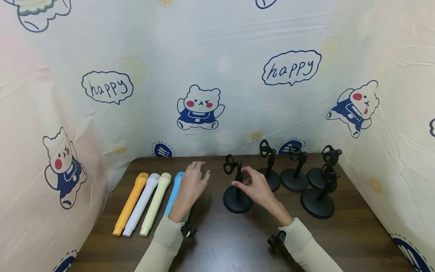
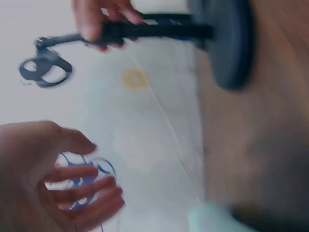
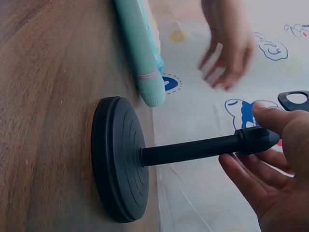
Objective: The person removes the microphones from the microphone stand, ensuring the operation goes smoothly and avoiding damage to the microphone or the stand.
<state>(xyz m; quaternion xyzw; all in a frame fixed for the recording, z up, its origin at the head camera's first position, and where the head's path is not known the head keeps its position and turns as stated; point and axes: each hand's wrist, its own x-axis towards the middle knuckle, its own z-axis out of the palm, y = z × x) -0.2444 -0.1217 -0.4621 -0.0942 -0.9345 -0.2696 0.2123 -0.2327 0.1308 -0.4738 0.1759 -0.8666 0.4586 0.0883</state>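
A small black desktop microphone stand (image 1: 237, 204) with a round base and ring-shaped clip stands upright on the table. My right hand (image 1: 256, 187) grips its pole; the right wrist view shows thumb and fingers around the collar (image 3: 256, 140). To the left of this stand, my left hand (image 1: 193, 185) is raised with relaxed fingers and holds nothing. Beneath it and the forearm lie a blue tube (image 1: 172, 193) and a teal tube (image 3: 137, 53), both partly hidden in the head view. The left hand is blurred in the right wrist view.
Orange (image 1: 130, 204), lavender (image 1: 141, 204) and pale green (image 1: 155, 204) tubes lie side by side at the left. Several more black microphone stands (image 1: 317, 204) are grouped at the right. A printed cloth (image 1: 238, 113) encloses the back and sides of the brown table (image 1: 224, 245).
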